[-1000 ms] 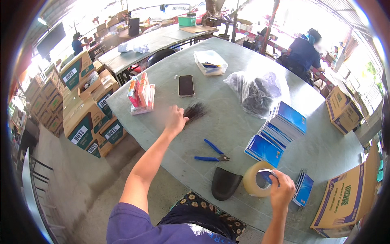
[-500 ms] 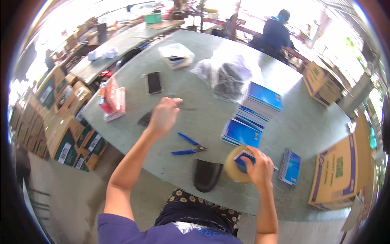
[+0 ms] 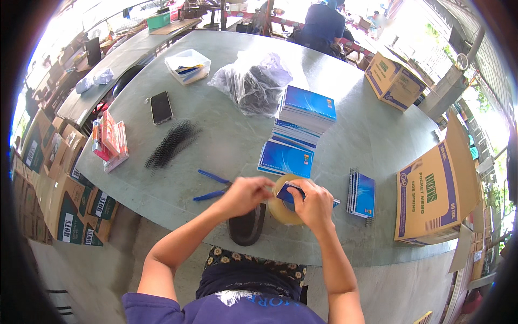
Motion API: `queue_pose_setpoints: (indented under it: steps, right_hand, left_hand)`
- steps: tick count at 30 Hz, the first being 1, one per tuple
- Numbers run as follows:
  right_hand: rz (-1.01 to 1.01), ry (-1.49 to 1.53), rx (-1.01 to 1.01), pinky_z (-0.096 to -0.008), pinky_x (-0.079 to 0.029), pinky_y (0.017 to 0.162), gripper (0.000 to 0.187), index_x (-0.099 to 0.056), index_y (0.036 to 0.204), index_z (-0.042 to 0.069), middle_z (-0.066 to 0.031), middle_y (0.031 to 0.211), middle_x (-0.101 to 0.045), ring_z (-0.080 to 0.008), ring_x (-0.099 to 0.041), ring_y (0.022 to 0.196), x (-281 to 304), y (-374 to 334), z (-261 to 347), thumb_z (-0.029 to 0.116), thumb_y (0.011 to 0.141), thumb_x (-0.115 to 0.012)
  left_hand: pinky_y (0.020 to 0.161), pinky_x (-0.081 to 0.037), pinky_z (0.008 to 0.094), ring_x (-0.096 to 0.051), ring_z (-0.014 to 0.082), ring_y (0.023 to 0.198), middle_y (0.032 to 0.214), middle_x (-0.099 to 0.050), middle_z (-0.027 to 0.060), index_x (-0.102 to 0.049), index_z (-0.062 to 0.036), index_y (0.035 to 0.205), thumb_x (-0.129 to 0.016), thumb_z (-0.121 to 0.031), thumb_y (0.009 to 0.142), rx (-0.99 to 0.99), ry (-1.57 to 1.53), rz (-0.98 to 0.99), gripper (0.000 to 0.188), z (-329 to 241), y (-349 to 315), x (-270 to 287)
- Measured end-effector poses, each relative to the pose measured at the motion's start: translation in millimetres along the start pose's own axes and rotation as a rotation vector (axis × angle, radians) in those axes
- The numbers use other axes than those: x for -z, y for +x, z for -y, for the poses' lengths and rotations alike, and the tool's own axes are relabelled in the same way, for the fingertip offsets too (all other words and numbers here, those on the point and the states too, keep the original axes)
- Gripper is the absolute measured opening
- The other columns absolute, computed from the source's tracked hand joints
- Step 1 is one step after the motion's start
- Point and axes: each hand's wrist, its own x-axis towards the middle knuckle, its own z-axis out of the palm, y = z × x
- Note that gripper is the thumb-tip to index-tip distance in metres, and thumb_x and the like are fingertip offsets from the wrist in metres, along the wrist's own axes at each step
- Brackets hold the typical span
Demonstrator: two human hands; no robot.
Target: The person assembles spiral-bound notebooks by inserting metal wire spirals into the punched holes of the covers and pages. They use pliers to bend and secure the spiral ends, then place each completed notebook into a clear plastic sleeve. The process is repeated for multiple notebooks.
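Observation:
My right hand (image 3: pixel 314 204) grips a small blue-covered memo pad (image 3: pixel 286 194) above a wide roll of tape (image 3: pixel 281 215). Close by on its left, my left hand (image 3: pixel 245 195) has its fingers bent together near the pad's edge; whatever they pinch is too thin or blurred to make out. Blue-handled cutting pliers (image 3: pixel 211 194) lie partly behind the left hand. A dark, rounded, sole-shaped piece (image 3: pixel 245 229) rests by the tape. Beyond my hands stand stacked blue memo pads (image 3: pixel 308 102). Pads with black spiral binding (image 3: pixel 362 194) sit to the right.
A pile of black coils (image 3: pixel 171 144) lies left, near a phone (image 3: pixel 161 108) and red-orange packets (image 3: pixel 110 137). Farther back are a white tub (image 3: pixel 188 66) and a plastic bag of dark contents (image 3: pixel 253 83). Cartons (image 3: pixel 426 197) stand right; a person (image 3: pixel 322 24) sits beyond.
My left hand has come from beside the coil pile to the pad in my right hand. The head view has shifted, and more spiral-bound pads show at the right.

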Motion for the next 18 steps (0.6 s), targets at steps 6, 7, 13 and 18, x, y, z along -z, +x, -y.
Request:
queue_pose_setpoints:
  steps: [6, 7, 13, 18]
  right_hand:
    - [-0.205, -0.182, 0.083, -0.036, -0.044, 0.062, 0.021, -0.068, 0.079, 0.01, -0.0079, 0.075, -0.068, -0.0248, -0.065, 0.069, -12, -2, 7, 0.031, 0.074, -0.072]
    - [-0.214, -0.192, 0.077, -0.0361, -0.043, 0.062, 0.022, -0.068, 0.078, 0.011, -0.0076, 0.077, -0.069, -0.0247, -0.065, 0.07, -16, -3, 4, 0.031, 0.072, -0.074]
    - [-0.204, -0.151, 0.089, -0.0357, -0.042, 0.061, 0.02, -0.068, 0.077, 0.011, -0.007, 0.074, -0.068, -0.0232, -0.065, 0.068, -17, -2, 0, 0.03, 0.072, -0.073]
    - [-0.194, -0.117, 0.109, -0.0352, -0.043, 0.063, 0.017, -0.068, 0.079, 0.011, -0.0067, 0.073, -0.068, -0.0229, -0.065, 0.069, -12, -3, 3, 0.027, 0.074, -0.072]
  left_hand:
    - [0.069, -0.05, 0.025, -0.058, 0.0076, 0.072, 0.085, -0.068, 0.004, -0.066, 0.0011, 0.102, -0.062, -0.009, 0.089, 0.022, -0.236, -0.158, 0.017, -20, 3, 3]
    - [0.069, -0.05, 0.0248, -0.059, 0.008, 0.074, 0.086, -0.068, 0.0041, -0.067, 0.0009, 0.102, -0.064, -0.009, 0.088, 0.006, -0.23, -0.164, 0.018, -20, 2, 2]
    - [0.068, -0.05, 0.0263, -0.064, 0.0139, 0.074, 0.089, -0.069, 0.0107, -0.068, -0.0002, 0.1, -0.069, -0.01, 0.083, -0.103, 0.026, -0.221, 0.02, -32, -2, -6]
    - [0.068, -0.052, 0.0324, -0.065, 0.0262, 0.072, 0.087, -0.068, 0.0155, -0.067, 0.0004, 0.096, -0.068, -0.012, 0.083, -0.225, 0.219, -0.359, 0.017, -24, 4, -21]
